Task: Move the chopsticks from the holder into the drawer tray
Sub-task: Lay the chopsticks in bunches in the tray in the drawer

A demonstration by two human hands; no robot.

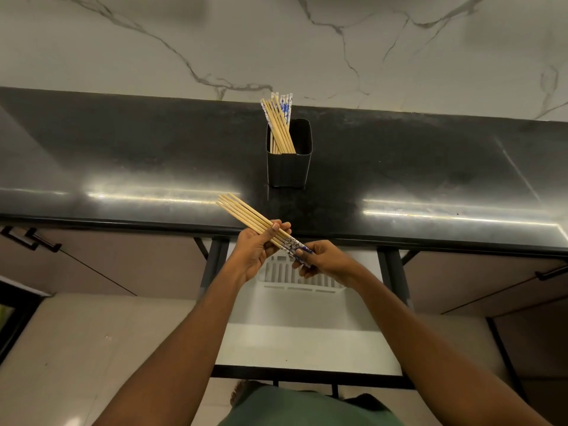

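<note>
From the head camera, a bundle of bamboo chopsticks (246, 218) sits at the frame's centre, pale wooden shafts slanting toward the upper left, their blue-and-white patterned ends toward the lower right. The left hand (256, 249) wraps its fingers (275, 226) around the middle of the bundle; the right hand (322, 261) pinches the patterned ends. Below the hands lies the white slotted drawer tray (295, 279) in an open drawer (307, 342). Above centre, a black rectangular holder (289, 167) stands on the dark glossy desk (123, 167), more chopsticks (279, 124) leaning left in it. A veined marble wall (153, 35) fills the top.
</note>
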